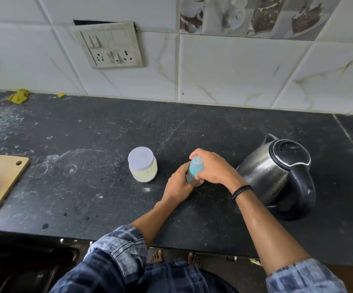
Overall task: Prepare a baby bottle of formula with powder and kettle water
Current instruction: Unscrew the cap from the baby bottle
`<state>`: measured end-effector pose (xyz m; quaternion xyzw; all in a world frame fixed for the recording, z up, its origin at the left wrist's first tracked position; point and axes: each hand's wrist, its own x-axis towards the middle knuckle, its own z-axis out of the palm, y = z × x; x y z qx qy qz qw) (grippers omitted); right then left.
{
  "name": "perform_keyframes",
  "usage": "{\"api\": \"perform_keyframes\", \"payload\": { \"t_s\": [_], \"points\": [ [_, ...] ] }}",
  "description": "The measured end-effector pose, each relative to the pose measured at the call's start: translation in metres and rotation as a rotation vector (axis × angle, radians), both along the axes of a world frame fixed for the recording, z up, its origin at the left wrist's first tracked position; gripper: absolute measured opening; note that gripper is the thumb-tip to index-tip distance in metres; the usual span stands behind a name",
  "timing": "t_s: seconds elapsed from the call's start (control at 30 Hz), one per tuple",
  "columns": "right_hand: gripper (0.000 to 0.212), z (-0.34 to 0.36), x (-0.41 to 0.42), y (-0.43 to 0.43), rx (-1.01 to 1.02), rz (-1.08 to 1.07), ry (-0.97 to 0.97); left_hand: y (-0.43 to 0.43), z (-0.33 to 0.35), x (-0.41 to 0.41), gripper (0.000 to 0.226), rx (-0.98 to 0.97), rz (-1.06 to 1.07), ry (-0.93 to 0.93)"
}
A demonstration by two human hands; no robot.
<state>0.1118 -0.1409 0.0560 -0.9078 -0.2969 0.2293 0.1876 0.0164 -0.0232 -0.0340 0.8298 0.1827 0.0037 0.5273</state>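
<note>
A: What is seen nearest the camera?

B: Checked blue sleeves [118, 250] are seen at the bottom edge, rolled up on both forearms, and bare feet [157, 255] are glimpsed below the edge of the dark stone counter [86, 166].

A: And where is the baby bottle?

B: The bottle [194, 169] is held upright on the counter, roughly in the middle, between the jar and the kettle. Its base is hidden by the hands, so whether it rests on the stone cannot be told. A clear cap is seen at its top and a blue part below that.

A: How are the fingers placed?

B: The left hand [179, 185] is wrapped around the lower body of the bottle, fingers closed on it. The right hand [213, 168] is curled over the upper part, fingers narrowed around the blue part and cap. A black band [241, 190] is worn on the right wrist.

A: What is set beside it?

B: A clear jar [142, 166] with a white lid and pale powder inside is stood just to the left of the hands, apart from them. A steel kettle [277, 176] with a black lid and handle is placed to the right, close behind the right wrist. A wooden board [0, 182] is laid at the far left edge.

A: And farther back?

B: A yellow cloth [19, 96] is left at the foot of the tiled wall, and a switch plate [107, 46] is mounted above it
</note>
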Motion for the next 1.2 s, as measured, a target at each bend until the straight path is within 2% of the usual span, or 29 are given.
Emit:
{"api": "perform_keyframes", "payload": {
  "t_s": [0.07,0.13,0.33,0.63,0.83,1.07,1.2],
  "points": [
    [0.067,0.003,-0.001,0.001,0.005,-0.019,0.003,0.0,0.002,-0.001,0.064,0.002,0.0,-0.007],
    [0.067,0.004,-0.006,0.003,-0.001,-0.035,-0.073,-0.001,0.004,-0.002,0.063,0.007,-0.003,-0.013],
    [0.05,0.003,-0.019,0.009,-0.041,-0.059,-0.245,-0.002,0.005,-0.003,0.071,0.01,-0.012,-0.035],
    [0.059,-0.002,-0.018,0.006,0.051,0.024,-0.181,0.0,0.001,0.0,0.064,0.013,-0.028,-0.029],
    [0.077,-0.002,-0.007,0.004,0.043,0.043,-0.034,0.001,-0.001,-0.001,0.065,0.024,-0.028,-0.053],
    [0.056,-0.004,-0.016,0.009,0.044,-0.065,-0.199,0.001,-0.003,-0.001,0.061,0.015,-0.012,-0.073],
    [0.06,-0.005,-0.016,0.012,0.062,0.001,-0.152,0.001,-0.004,0.0,0.063,0.023,-0.012,-0.067]
  ]
}}
